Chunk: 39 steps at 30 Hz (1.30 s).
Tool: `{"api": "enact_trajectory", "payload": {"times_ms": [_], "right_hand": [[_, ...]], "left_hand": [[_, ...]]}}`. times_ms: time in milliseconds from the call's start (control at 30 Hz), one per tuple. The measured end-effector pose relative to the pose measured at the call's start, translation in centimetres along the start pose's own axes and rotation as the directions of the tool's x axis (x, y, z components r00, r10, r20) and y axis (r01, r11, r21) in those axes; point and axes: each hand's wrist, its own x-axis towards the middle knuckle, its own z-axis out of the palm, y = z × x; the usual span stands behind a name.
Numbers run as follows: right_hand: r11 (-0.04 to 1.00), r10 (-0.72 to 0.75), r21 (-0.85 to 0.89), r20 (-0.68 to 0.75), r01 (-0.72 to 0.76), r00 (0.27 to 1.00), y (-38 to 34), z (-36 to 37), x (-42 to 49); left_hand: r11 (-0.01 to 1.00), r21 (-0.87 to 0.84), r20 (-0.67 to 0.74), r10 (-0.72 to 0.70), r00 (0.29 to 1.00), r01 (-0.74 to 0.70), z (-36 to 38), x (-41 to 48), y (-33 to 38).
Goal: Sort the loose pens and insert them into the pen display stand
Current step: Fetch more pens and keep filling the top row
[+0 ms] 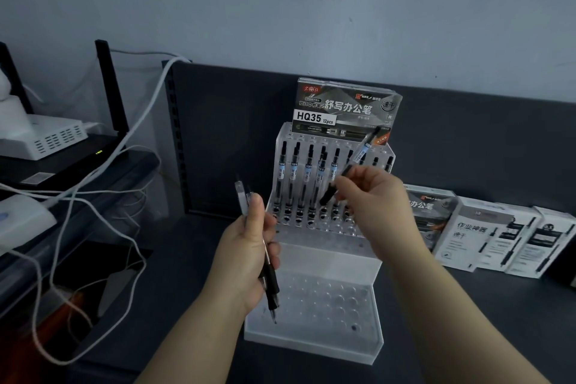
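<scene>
A dark bench (467, 315) against a pale wall (343, 9) carries a clear, two-tiered pen display stand (330, 262) at its centre. A row of black pens (294, 178) stands upright in the holes of the stand's upper tier, while the lower tier's holes show none. A grey pen box (346, 109) marked HQ35 sits on top of the stand at the back. To the right, several white and grey pen boxes (486, 237) lean in a line against a dark back panel (233, 134). To the left, off the bench, a black router (93, 159) with upright antennas sits among looping white cables (140, 109). The person's left hand (249, 256) is raised in front of the stand's left side, fingers (272, 254) wrapped round a small bundle of pens (270, 280) held nearly upright with tips down above the lower tier. The right hand (371, 199) hovers in front of the upper tier, hiding some of its holes, and pinches a single pen (358, 157) near its lower end; that pen tilts up to the right, across the pen box.
</scene>
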Motion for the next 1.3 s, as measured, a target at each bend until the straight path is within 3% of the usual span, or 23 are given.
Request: {"api": "enact_trajectory", "payload": {"times_ms": [100, 267, 433, 1067, 1233, 1300], "right_hand": [[0.975, -0.07, -0.216, -0.045, 0.059, 0.996, 1.3, 0.3, 1.2], [0.872, -0.13, -0.471, 0.038, 0.133, 0.991, 2.9, 1.3, 1.5], [0.801, -0.142, -0.579, 0.06, 0.151, 0.988, 3.1, 1.8, 1.6], [0.739, -0.118, -0.661, 0.065, 0.131, 0.991, 3.3, 1.9, 1.7], [0.908, -0.169, -0.389, -0.004, 0.154, 0.986, 1.6, 0.9, -0.9], [0.952, -0.128, -0.264, 0.122, 0.157, 0.984, 0.4, 0.8, -2.8]], "left_hand": [[1.0, -0.01, -0.008, -0.004, 1.0, 0.004, -0.1, -0.1, -0.3], [0.999, -0.034, -0.003, -0.016, 1.0, 0.016, -0.2, 0.1, -0.3], [0.999, -0.036, 0.007, 0.02, 1.0, -0.02, -0.4, 0.3, -0.2], [0.998, -0.019, 0.02, 0.058, 0.998, -0.057, 0.5, 0.9, 0.0], [0.998, -0.034, 0.029, 0.06, 0.998, -0.059, 1.3, 0.7, 0.3], [0.997, -0.04, 0.026, 0.061, 0.998, -0.06, 1.8, 0.6, 0.2]]}}
